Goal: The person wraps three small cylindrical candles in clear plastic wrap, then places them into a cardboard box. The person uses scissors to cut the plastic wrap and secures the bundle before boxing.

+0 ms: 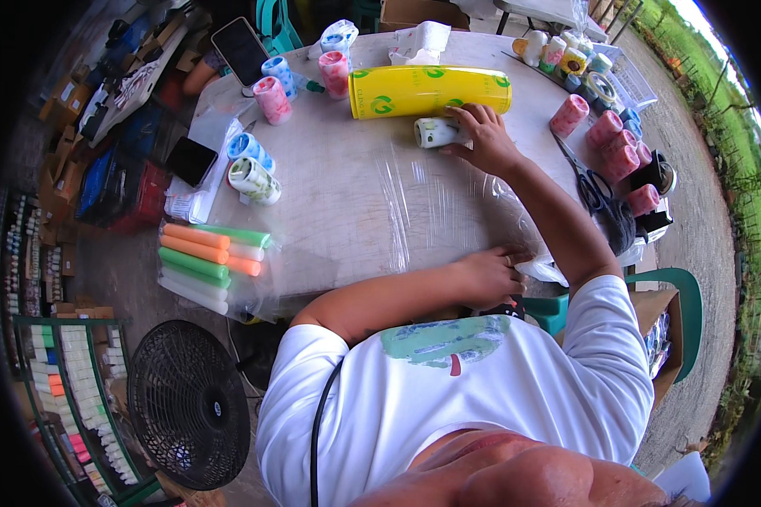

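Lying on its side, a white pillar candle with dark green spots [435, 133] is between the thumb and fingers of my right hand [485, 139]. Those fingers also reach the front side of a large yellow roll of wrapping film [431, 91], printed in green. My left arm bends across my front, and my left hand [492, 277] rests at the near table edge with its fingers apart. Beside its fingertips is crumpled clear plastic [543, 267]. A sheet of clear film [406, 203] lies on the white table [330, 203] between my hands and the left side.
Pink, blue and green-patterned candles [272, 100] stand at the left, near a phone [237, 49]. Orange, green and white candle sticks [196, 245] lie in plastic at the near left corner. Scissors [596, 190] and more pink candles [621, 162] line the right edge. A black fan [189, 404] stands lower left.
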